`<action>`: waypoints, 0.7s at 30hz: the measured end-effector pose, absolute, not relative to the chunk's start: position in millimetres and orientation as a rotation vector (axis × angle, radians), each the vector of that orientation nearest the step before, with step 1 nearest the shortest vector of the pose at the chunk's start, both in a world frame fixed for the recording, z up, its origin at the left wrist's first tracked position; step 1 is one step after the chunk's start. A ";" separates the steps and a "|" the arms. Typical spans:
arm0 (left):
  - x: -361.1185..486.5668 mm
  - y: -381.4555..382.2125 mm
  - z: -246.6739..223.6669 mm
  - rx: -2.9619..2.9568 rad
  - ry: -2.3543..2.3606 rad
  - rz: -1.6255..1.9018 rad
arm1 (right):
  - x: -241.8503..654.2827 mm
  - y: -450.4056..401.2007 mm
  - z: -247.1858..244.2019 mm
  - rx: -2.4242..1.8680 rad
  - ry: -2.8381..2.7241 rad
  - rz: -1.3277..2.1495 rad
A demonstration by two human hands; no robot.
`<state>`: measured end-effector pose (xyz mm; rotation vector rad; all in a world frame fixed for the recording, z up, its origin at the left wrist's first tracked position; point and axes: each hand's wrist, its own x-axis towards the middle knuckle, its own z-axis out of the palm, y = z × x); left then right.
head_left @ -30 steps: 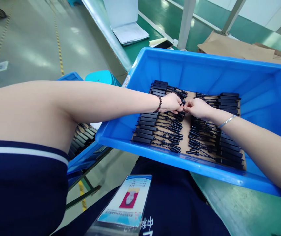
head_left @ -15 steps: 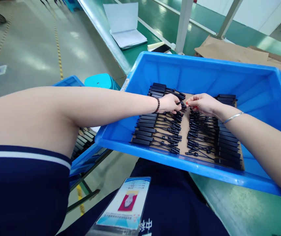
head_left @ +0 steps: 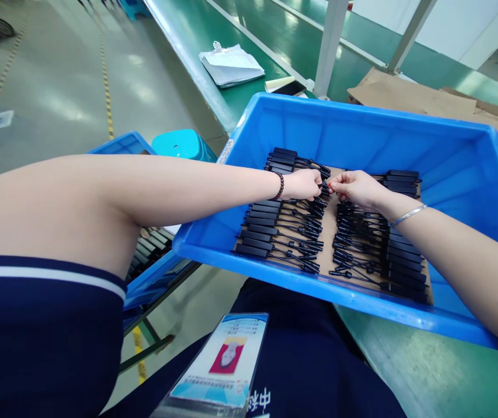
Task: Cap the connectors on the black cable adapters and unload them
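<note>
Inside a blue plastic bin [head_left: 340,296], black box-shaped modules with short cables [head_left: 257,235] lie in two columns on a brown cardboard sheet [head_left: 328,229]. Over the left column, my left hand [head_left: 303,184] pinches a black cable connector, mostly covered by the fingers. My right hand [head_left: 357,188] is closed in a pinch on a small red cap [head_left: 329,185], held right by the connector's end. Whether cap and connector touch, I cannot tell. Right-column modules [head_left: 405,255] lie below my right hand.
A second blue bin [head_left: 157,276] with more modules stands at left, beside a turquoise stool [head_left: 179,144]. On the green bench behind are a clipboard with papers [head_left: 233,65], a dark phone [head_left: 290,88] and brown cardboard [head_left: 409,96]. A grey post [head_left: 329,49] rises behind the bin.
The right hand's red cap has come closer to the left hand's connector, and less red shows between the fingers. The raised sheet on the clipboard has dropped flat.
</note>
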<state>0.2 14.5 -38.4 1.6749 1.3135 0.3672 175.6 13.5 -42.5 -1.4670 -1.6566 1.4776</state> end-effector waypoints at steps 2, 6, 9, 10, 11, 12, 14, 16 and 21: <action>0.0 15.4 -39.4 1.678 1.294 0.382 | 176.2 14.2 -42.5 -1.473 -1.675 1.463; 0.4 18.1 -43.1 1.648 1.270 0.435 | 175.8 14.0 -40.6 -1.488 -1.709 1.406; 1.2 20.2 -45.9 1.665 1.245 0.484 | 174.3 12.3 -38.2 -1.527 -1.752 1.337; 1.5 20.8 -46.9 1.675 1.235 0.490 | 173.5 11.4 -37.4 -1.537 -1.765 1.322; 1.6 21.5 -48.0 1.685 1.224 0.491 | 172.6 10.4 -36.8 -1.542 -1.773 1.313; 1.7 22.1 -49.2 1.694 1.216 0.488 | 171.5 9.4 -36.5 -1.543 -1.778 1.309; 1.7 23.4 -51.5 1.707 1.210 0.485 | 169.2 7.4 -36.9 -1.536 -1.787 1.298; 1.7 24.4 -53.6 1.711 1.216 0.481 | 167.2 5.8 -38.5 -1.524 -1.790 1.280; 2.2 23.9 -53.4 1.735 1.251 0.474 | 166.2 4.6 -44.1 -1.563 -1.815 1.173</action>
